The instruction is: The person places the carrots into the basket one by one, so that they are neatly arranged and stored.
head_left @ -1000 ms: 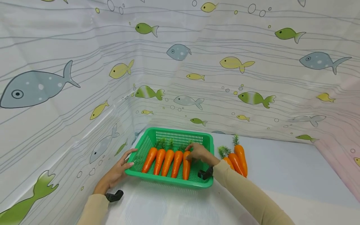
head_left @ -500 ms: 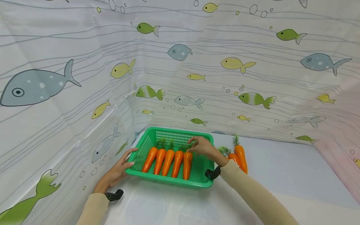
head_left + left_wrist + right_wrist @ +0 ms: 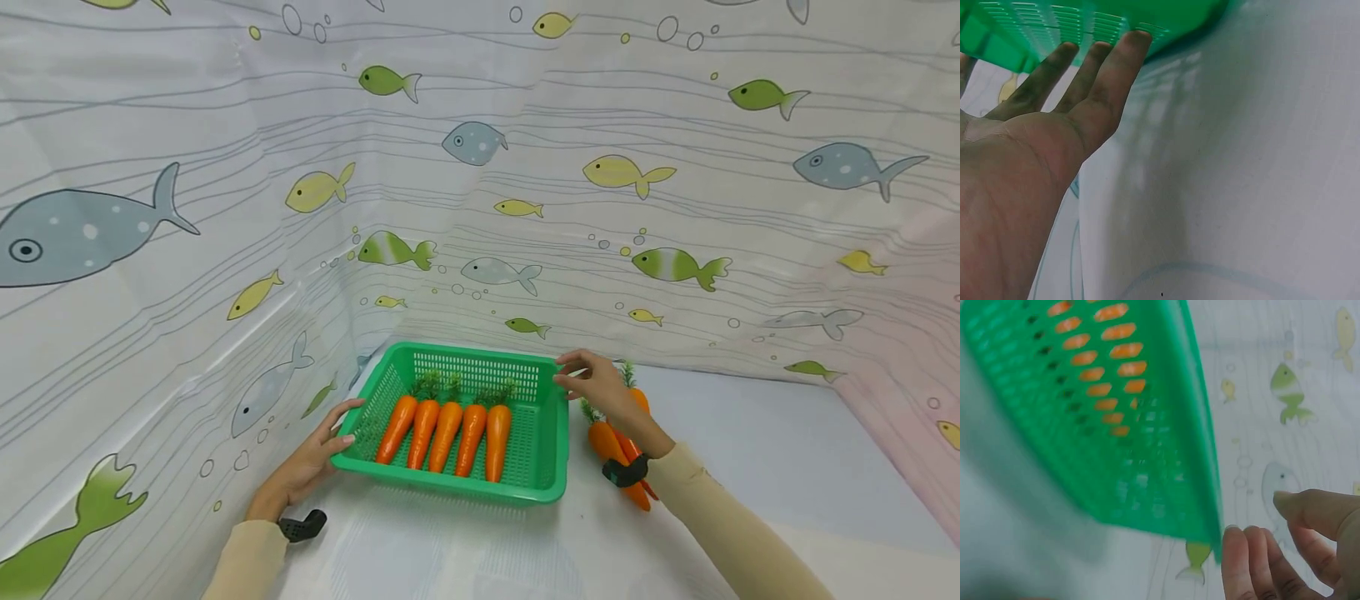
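A green plastic basket (image 3: 450, 487) holds several orange carrots (image 3: 447, 437) lying side by side, their leafy tops toward the back wall of the basket. My left hand (image 3: 315, 458) is at the basket's left end; in the left wrist view its straight fingertips (image 3: 1132, 47) touch the slotted wall. Beside the far right corner of the basket is my right hand (image 3: 603, 390), thumb and fingers apart with nothing between them. The right wrist view shows its fingertips (image 3: 1235, 540) close to the rim. Under the right forearm, more carrots (image 3: 603, 437) lie on the table, partly hidden.
A white cloth printed with fish (image 3: 498, 271) hangs behind and to the left of the white table (image 3: 765, 450). The basket stands close to the back left corner. Black wrist cameras (image 3: 303, 525) are strapped to both wrists.
The right hand has let go of the rightmost carrot in the basket and moved right, out past the basket's right rim. The left hand stays at the left end.
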Tool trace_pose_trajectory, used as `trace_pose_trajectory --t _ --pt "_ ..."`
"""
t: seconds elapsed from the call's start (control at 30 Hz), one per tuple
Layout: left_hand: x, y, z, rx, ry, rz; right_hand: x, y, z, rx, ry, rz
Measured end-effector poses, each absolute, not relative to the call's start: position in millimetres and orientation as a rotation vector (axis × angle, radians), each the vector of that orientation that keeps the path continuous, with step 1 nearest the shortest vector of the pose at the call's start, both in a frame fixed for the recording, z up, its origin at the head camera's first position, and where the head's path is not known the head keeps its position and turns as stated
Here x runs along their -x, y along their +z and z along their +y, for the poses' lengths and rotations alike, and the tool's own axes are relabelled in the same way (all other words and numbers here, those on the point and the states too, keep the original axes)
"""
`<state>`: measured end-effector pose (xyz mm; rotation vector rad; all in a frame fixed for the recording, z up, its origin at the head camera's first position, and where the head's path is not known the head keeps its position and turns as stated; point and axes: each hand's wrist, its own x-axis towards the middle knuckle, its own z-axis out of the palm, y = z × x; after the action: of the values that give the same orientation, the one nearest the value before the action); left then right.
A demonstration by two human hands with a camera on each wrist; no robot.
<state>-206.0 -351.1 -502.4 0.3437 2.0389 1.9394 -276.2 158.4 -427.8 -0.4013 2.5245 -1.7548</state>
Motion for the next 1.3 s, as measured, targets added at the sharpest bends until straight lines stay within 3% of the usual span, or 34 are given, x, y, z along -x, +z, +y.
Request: trace_pose_trajectory --t 0.63,0.93,1.3 --pt "207 -501 -351 -0.353 1.925 2.048 273 -481 265 0.118 -1.469 2.893" --pt "208 -501 -350 -0.364 1.928 2.044 281 -497 278 0.001 -1.391 2.864" --pt "206 -502 -350 -0.312 1.913 2.075 291 -511 285 0.073 -1.292 2.83"
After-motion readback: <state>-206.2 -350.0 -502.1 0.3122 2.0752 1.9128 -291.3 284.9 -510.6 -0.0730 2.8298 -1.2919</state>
